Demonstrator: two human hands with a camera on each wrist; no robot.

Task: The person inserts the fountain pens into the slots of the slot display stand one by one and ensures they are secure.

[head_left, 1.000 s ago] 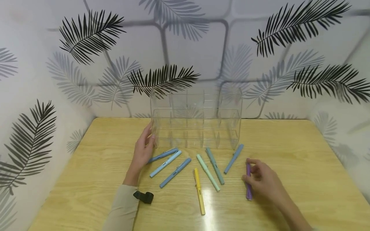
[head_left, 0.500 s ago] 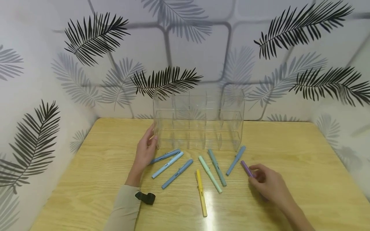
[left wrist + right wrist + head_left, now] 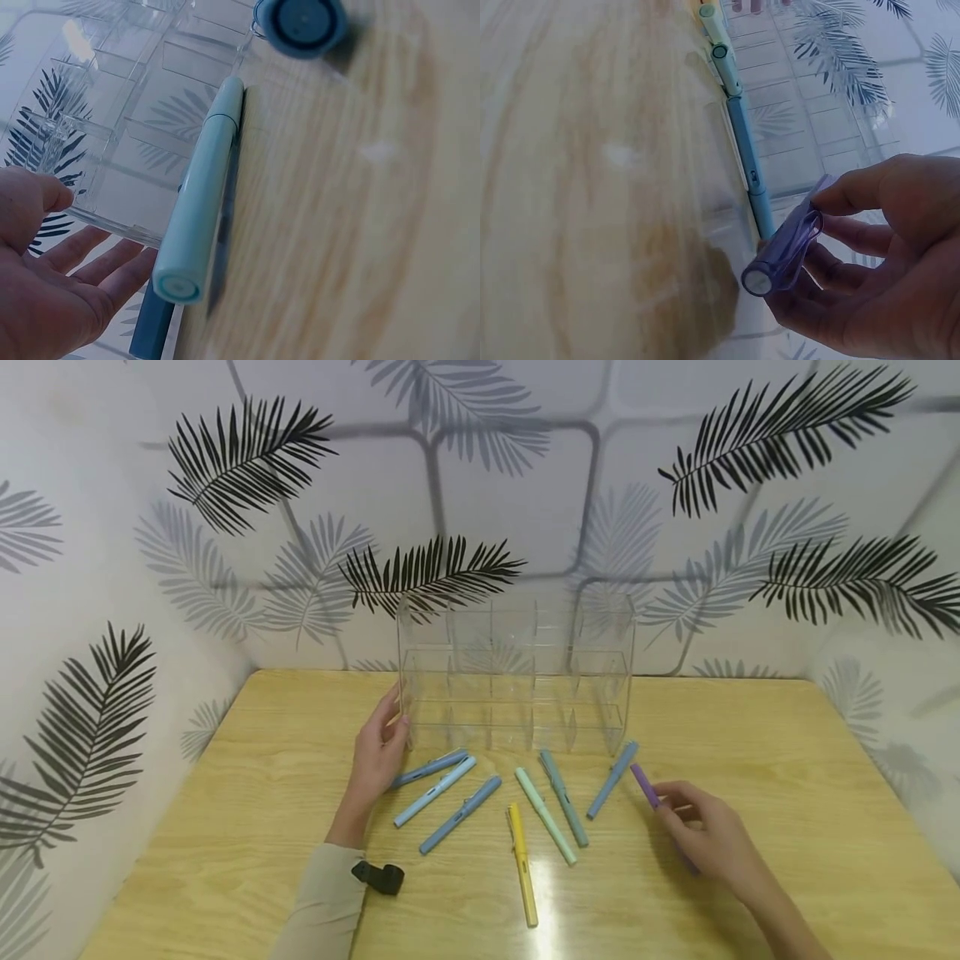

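Nearest: beige sleeve (image 3: 322, 902) on left forearm, small black device (image 3: 380, 877) at the cuff. Yellow pen (image 3: 523, 864) flat on wood-grain table (image 3: 750, 743), lengthwise, well apart from both hands.

To its right: right hand (image 3: 705, 835), thumb and fingertips pinched on purple pen (image 3: 645, 786), other fingers bent. Purple pen slanted, far end up-left in head view, just beside blue pen (image 3: 612, 779); clip end toward right wrist camera. Contact between purple pen and table: can't tell.

Mid-table: mint pen (image 3: 546, 814) and green pen (image 3: 564, 797), nearly parallel, between yellow pen and blue pen. On the left side: medium-blue pen (image 3: 461, 814), then light-blue pen (image 3: 435, 791), then dark-blue pen (image 3: 431, 767), loosely fanned. Near end of dark-blue pen right by left hand (image 3: 377, 752).

Left hand: fingers nearly straight, thumb spread apart, against left side of clear organizer (image 3: 513, 725). Pressure: can't tell.

Organizer upright behind the pens, transparent, split into rows of compartments. Farthest back: wall (image 3: 495, 510) with palm-leaf print, black and grey.
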